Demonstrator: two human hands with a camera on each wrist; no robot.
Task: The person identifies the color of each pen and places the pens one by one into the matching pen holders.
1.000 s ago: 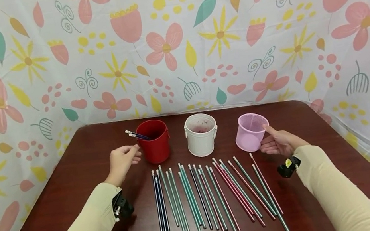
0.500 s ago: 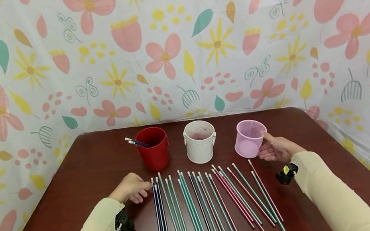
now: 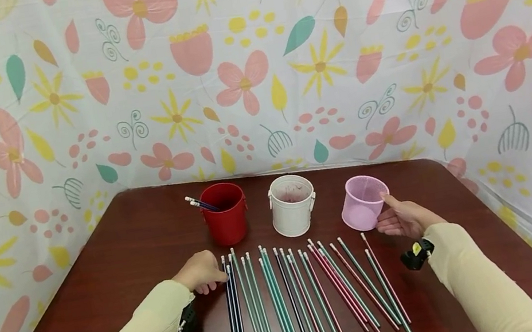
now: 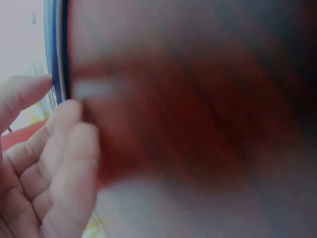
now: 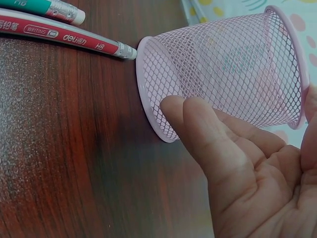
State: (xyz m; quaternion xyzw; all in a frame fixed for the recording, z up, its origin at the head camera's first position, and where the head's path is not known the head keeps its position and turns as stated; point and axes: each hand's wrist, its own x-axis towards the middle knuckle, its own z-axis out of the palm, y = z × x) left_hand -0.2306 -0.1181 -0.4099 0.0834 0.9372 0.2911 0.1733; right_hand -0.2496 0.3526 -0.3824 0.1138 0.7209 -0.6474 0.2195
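Observation:
My left hand (image 3: pixel 202 273) is at the upper ends of several dark blue pencils (image 3: pixel 232 316), left of the row. In the left wrist view, thumb and index fingertip meet a dark blue pencil (image 4: pixel 59 54) from either side, seemingly pinching it; the blurred picture hides the contact. My right hand (image 3: pixel 407 217) holds a pink mesh pencil cup (image 3: pixel 359 212) at its right side. Its thumb lies at the rim, and the other fingers lie along the outside wall. In the right wrist view, those fingers (image 5: pixel 198 124) overlap the mesh cup (image 5: pixel 228 64).
A red bucket (image 3: pixel 227 224) holds dark blue pencils leaning left. Beside it stands a white bucket (image 3: pixel 290 214) with side handles. Green pencils (image 3: pixel 273 292) and red pencils (image 3: pixel 340 288) lie in a row on the brown table (image 3: pixel 150 225). A floral cloth (image 3: pixel 251 75) hangs behind.
My left hand has come down from beside the red bucket to the dark blue pencils, moving toward me and slightly right. My right hand has stayed at the pink cup.

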